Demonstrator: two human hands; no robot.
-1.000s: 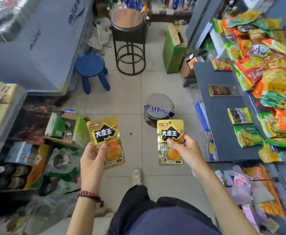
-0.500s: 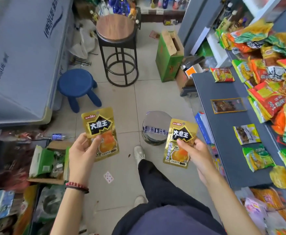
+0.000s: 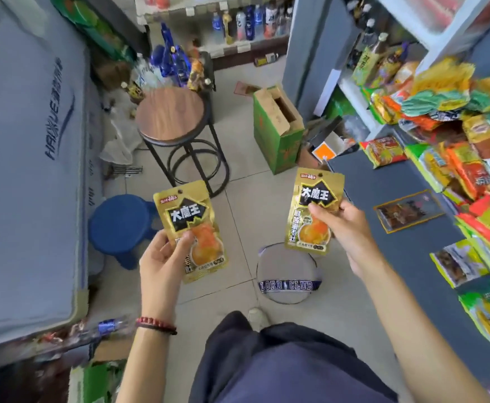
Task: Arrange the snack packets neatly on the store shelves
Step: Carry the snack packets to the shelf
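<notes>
Because they look light, floppy and slick, edge pinches suit: the left hand (image 3: pixel 162 257) holds the left packet (image 3: pixel 191 216), the right hand (image 3: pixel 347 228) the right packet (image 3: pixel 307 237), above the floor (image 3: pixel 246 199) beside the shelf (image 3: pixel 383 257).

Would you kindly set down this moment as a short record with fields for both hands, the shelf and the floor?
Left: left hand grips left gold packet by its lower part, upright.
Right: right hand pinches right gold packet, upright, not yet shelved.
Shelf: grey shelf bears a few flat packets; snack heap piled at its back.
Floor: blue stool, wooden stool, green carton.
</notes>
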